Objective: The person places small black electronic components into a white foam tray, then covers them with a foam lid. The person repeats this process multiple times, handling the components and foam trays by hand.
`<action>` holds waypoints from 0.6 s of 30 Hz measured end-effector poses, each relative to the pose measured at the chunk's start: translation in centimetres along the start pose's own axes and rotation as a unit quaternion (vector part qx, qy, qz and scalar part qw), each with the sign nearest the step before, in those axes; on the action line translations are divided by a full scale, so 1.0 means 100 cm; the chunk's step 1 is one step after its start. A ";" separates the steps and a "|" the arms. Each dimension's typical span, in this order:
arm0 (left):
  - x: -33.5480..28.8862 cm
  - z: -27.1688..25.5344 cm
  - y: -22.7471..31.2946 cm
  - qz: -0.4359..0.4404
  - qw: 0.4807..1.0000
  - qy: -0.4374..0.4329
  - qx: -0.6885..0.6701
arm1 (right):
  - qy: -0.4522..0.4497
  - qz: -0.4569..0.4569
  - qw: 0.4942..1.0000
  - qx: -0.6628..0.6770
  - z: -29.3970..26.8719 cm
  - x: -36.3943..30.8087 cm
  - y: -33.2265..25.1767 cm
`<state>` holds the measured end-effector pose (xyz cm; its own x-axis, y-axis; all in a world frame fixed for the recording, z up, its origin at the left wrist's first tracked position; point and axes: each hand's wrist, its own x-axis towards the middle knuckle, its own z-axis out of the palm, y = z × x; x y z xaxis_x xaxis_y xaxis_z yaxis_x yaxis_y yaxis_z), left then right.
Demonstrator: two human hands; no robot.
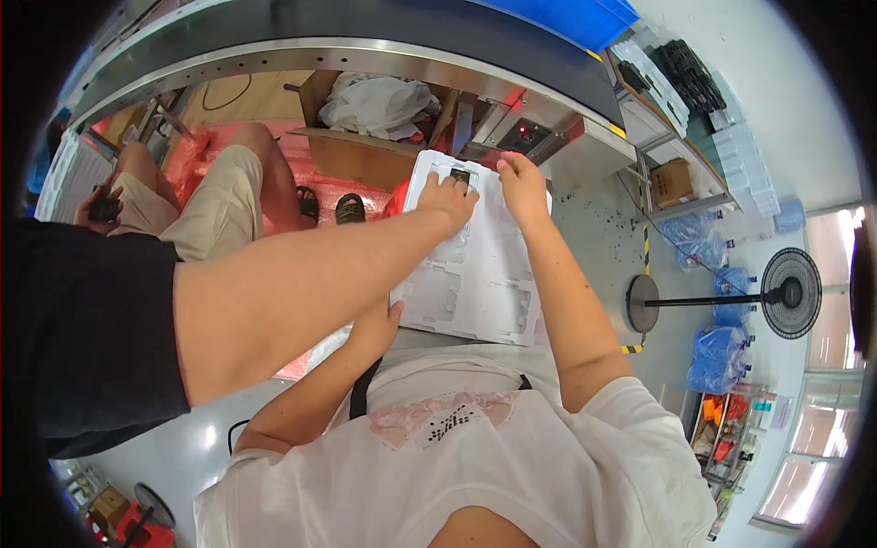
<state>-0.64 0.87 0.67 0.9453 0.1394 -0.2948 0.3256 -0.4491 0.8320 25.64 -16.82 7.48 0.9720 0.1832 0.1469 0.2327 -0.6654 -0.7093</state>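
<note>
A white plastic tray [484,274] with moulded hollows lies in front of my body. My left hand [376,326] holds its near left edge, its fingers partly under the rim. At the far right corner my right hand [523,187] has its fingers curled closed on the tray's edge. From the left, a co-worker's bare arm reaches across my left arm, and that person's hand [446,203] rests over the tray's far left part. A small dark object [460,175] sits by its fingertips in a far hollow; its kind is too small to tell.
A dark conveyor belt [384,57] with a metal edge runs across the far side. Beneath it stands a cardboard box [361,155] of plastic bags. The seated co-worker's legs [219,210] are close on the left. To the right are a standing fan [791,292] and water bottles [717,361].
</note>
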 end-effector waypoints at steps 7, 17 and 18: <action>0.122 0.029 0.088 0.224 0.893 0.035 0.389 | -0.212 -0.063 0.943 -0.248 -0.009 -0.028 -0.006; 0.100 0.004 0.091 0.283 0.910 -0.052 0.297 | -0.232 -0.012 0.950 -0.209 -0.009 -0.081 -0.006; 0.080 -0.011 0.065 0.237 0.951 0.004 0.198 | -0.222 -0.012 0.958 -0.181 -0.010 -0.087 0.003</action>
<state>9.06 0.06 4.21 0.9851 -0.1552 0.0744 -0.1672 -0.7606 0.6273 17.34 -19.34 6.67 0.8756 0.4373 -0.2052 0.3280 -0.8502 -0.4118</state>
